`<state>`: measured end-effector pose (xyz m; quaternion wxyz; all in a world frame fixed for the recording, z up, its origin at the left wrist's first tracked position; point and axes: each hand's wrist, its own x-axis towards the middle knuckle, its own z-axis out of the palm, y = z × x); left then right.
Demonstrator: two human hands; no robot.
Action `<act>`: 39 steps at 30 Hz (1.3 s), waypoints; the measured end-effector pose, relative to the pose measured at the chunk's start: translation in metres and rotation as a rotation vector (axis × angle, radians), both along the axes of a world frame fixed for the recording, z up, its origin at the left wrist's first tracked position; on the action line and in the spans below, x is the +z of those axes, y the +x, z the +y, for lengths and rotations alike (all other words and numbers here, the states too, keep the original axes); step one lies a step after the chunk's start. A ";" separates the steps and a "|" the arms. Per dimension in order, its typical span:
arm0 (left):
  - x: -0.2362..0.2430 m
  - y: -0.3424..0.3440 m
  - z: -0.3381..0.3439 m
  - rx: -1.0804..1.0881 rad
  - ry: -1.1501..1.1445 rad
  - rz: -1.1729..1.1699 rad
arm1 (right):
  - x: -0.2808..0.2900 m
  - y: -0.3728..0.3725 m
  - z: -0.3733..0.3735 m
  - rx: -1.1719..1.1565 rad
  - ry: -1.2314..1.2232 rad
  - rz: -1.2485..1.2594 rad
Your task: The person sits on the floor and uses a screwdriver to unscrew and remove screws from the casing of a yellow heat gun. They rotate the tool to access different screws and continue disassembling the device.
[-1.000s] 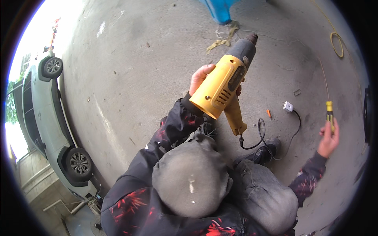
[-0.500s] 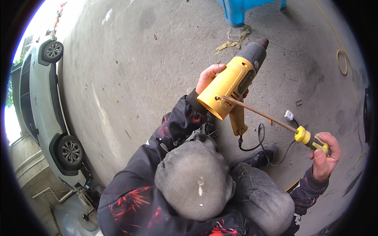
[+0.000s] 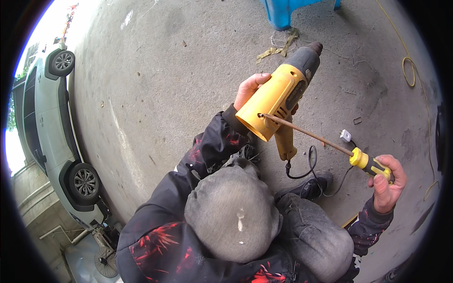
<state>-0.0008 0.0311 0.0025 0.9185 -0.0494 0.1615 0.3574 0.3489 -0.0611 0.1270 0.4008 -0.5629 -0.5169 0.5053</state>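
Observation:
My left hand (image 3: 251, 88) is wrapped round the body of a yellow and black heat gun (image 3: 273, 101), its dark nozzle pointing away to the upper right. The rear end of the housing faces me and looks open and hollow. In my right hand (image 3: 388, 184) is a long screwdriver (image 3: 325, 146) with a yellow and black handle and a brownish shaft. Its tip meets the housing at a small screw hole near the rear edge. How deep the tip sits in the hole I cannot tell. From the heat gun's grip a black cord (image 3: 302, 175) hangs down.
A white plug (image 3: 346, 136) lies on the concrete floor (image 3: 155, 80) by my shoe (image 3: 309, 187). A blue plastic stool (image 3: 282, 14) stands beyond, with tan tape scraps (image 3: 278, 51) nearby. A yellow cable (image 3: 408, 70) runs along the right. At left is a parked car (image 3: 52, 122).
The screwdriver's tip has shifted slightly left, from beside the screw hole onto it. My right hand has moved a little left and up with the handle. My left hand holds nearly still.

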 end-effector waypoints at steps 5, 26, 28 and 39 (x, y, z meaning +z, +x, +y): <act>0.001 0.000 0.000 0.001 0.003 -0.013 | 0.001 0.004 -0.001 0.017 -0.003 0.012; 0.010 -0.001 -0.003 -0.006 0.018 0.073 | 0.087 -0.011 0.027 0.520 0.526 -0.518; 0.011 -0.002 -0.004 -0.021 0.000 0.089 | 0.097 -0.016 0.029 0.541 0.492 -0.545; 0.013 -0.007 -0.004 0.013 -0.002 0.242 | 0.127 -0.047 0.023 0.156 0.208 -0.275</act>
